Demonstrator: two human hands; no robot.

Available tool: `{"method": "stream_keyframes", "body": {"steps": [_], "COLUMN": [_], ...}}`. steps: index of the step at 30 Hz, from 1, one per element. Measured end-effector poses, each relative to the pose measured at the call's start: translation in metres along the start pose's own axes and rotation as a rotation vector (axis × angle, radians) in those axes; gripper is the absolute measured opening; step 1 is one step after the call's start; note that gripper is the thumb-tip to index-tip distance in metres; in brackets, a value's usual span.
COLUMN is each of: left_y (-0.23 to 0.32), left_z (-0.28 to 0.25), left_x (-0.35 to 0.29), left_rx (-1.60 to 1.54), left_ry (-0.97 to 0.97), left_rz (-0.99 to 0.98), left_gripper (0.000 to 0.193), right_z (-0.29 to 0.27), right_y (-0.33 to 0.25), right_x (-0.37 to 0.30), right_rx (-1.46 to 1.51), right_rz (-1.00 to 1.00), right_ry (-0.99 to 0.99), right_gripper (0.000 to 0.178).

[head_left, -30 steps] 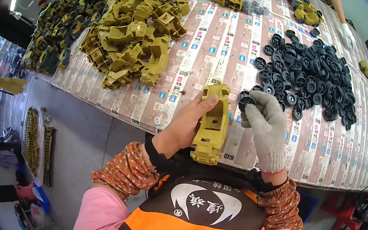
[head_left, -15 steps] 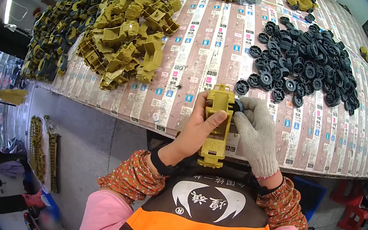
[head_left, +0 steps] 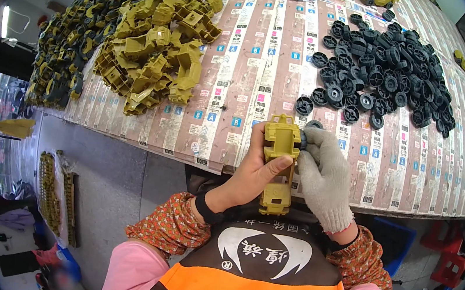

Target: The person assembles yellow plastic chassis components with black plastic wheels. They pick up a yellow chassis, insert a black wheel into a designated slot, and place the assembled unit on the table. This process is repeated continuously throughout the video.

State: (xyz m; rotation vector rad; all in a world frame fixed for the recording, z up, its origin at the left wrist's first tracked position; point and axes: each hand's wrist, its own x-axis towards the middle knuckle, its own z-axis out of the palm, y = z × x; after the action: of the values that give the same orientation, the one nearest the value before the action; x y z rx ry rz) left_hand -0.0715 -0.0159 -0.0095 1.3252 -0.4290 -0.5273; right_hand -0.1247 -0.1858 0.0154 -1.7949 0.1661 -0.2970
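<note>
My bare left hand [head_left: 262, 163] grips an olive-yellow plastic toy truck body [head_left: 283, 140] by its left side, thumb across the middle. The body is held lengthwise over the table's near edge. On my right hand [head_left: 325, 175] is a light grey knitted glove; its fingers are closed around a dark toy wheel [head_left: 302, 139], pressed to the far right side of the body. Most of this wheel is hidden by the glove and the body. Just past the gloved fingertips another dark wheel [head_left: 314, 124] shows in part.
A heap of loose dark wheels [head_left: 392, 72] lies to the right on the patterned table covering [head_left: 251, 89]. Yellow truck bodies [head_left: 161, 42] are piled at the left, beside a bigger mound of yellow-and-dark toy vehicles [head_left: 65, 58]. Red stools [head_left: 451, 267] stand below the right edge.
The truck body has shifted slightly right and turned a little in my left hand. My gloved hand has moved slightly with it, and a wheel now shows beyond its fingertips.
</note>
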Motion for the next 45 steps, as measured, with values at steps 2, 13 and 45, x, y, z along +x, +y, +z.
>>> {"method": "stream_keyframes", "body": {"steps": [2,13,45], "left_y": [-0.001,-0.012,0.008], "left_z": [0.000,-0.013,-0.011], "left_x": [-0.001,-0.008,0.018], "left_rx": [0.042,0.186,-0.385], "left_ry": [-0.039,-0.162,0.506], "left_rz": [-0.007,-0.020,0.123], "left_gripper": [0.067,0.070,0.032], "right_z": [-0.001,-0.014,0.000], "right_y": [0.000,-0.008,-0.022], "right_x": [-0.004,0.001,-0.016], "right_rx": [-0.101,-0.298,-0.170], "right_rz": [-0.096,-0.083,-0.057], "right_ry": [-0.005,-0.161,-0.212], "right_gripper": [0.031,0.025,0.030]}}
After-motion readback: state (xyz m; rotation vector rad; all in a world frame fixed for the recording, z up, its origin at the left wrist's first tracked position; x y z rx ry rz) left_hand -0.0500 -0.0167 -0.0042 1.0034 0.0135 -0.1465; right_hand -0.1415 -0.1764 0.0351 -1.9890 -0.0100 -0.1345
